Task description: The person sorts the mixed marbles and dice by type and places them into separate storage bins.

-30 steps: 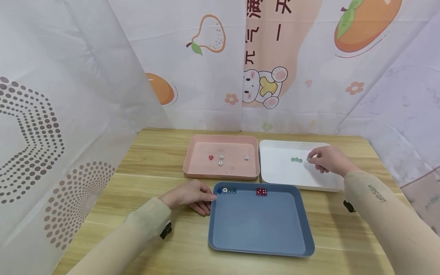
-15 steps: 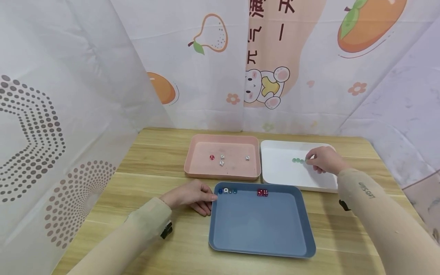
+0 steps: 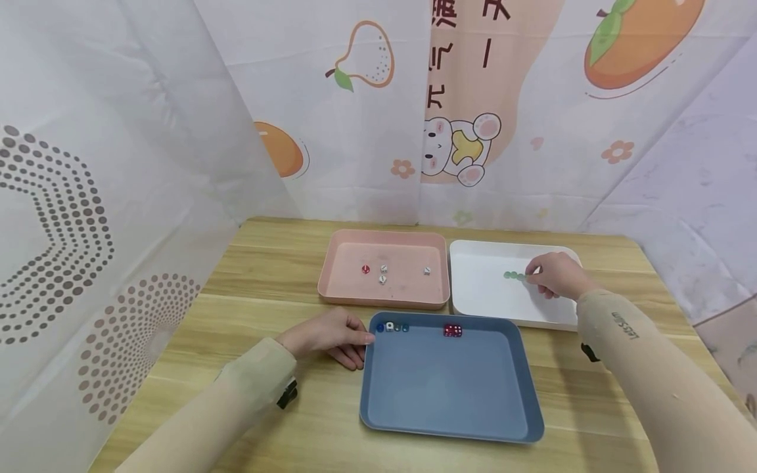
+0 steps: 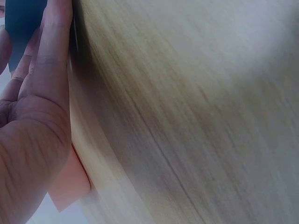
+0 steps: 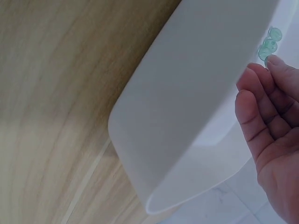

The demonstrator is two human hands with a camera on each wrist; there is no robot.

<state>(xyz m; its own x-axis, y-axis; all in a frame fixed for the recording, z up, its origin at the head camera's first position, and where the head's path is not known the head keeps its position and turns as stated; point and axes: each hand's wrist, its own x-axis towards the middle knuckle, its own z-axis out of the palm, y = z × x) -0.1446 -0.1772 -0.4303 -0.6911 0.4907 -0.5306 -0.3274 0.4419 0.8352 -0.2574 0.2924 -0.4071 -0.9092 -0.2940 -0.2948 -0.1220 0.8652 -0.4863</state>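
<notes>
On 1 wooden table (image 3: pixel 296 420), 3 trays sit close together: a blue tray (image 3: pixel 452 387) in front, a white tray (image 3: pixel 491 299) and a pink tray (image 3: pixel 408 253) behind. A person's left hand (image 3: pixel 331 335) rests, fingers relaxed, against the blue tray's left edge; the right hand (image 3: pixel 558 272) pinches 1 green disc (image 5: pixel 266 61) in the white tray, just beside 3 loose green discs (image 5: pixel 270 45). Pink holds 3 white dice (image 3: pixel 382 280) and 1 red die (image 3: pixel 365 269); blue, 2 red dice (image 3: pixel 452 330), 1 white die (image 3: pixel 389 326), 1 blue piece (image 3: pixel 380 328) and 2 teal pieces (image 3: pixel 405 328).
</notes>
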